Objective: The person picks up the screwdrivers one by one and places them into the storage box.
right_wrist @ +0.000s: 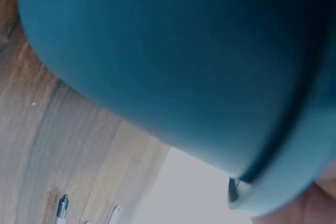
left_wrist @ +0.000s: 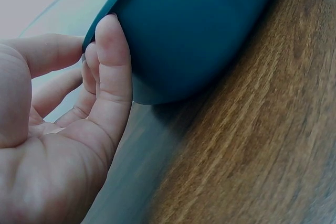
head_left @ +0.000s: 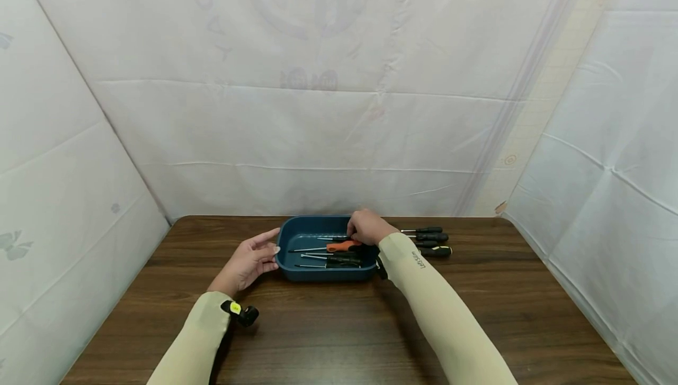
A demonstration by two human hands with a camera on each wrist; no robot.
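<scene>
Left hand [head_left: 249,262] sits on the wooden table [head_left: 339,326] at the left end of the blue tray [head_left: 296,272], palm turned toward it, fingers loosely extended; fingertips [left_wrist: 107,40] touch the tray's rim and outer wall [left_wrist: 199,30] in the left wrist view. It grips nothing, just rests against the tray.

Tray stands at the middle of the table near the back edge. Inside it lie several screwdrivers: an orange-handled one [head_left: 343,246] with its shaft pointing left, and dark-handled ones [head_left: 339,261] below it, shafts also pointing left.

Right hand [head_left: 368,227] is over the tray's right end, fingers curled down onto a thin screwdriver [head_left: 332,237] near the tray's back right corner; whether it actually pinches the tool or only touches it cannot be told from the head view. Right wrist view is mostly filled by the tray's blue outer wall [right_wrist: 173,61], blurred, with table wood at left and two metal screwdriver tips [right_wrist: 62,205] at the bottom.

Just right of the tray, three black-handled screwdrivers [head_left: 431,242] lie side by side on the table, shafts pointing left toward the tray, near the right forearm's beige sleeve [head_left: 439,314]. Left sleeve [head_left: 198,338] carries a small black wrist device [head_left: 242,312].
</scene>
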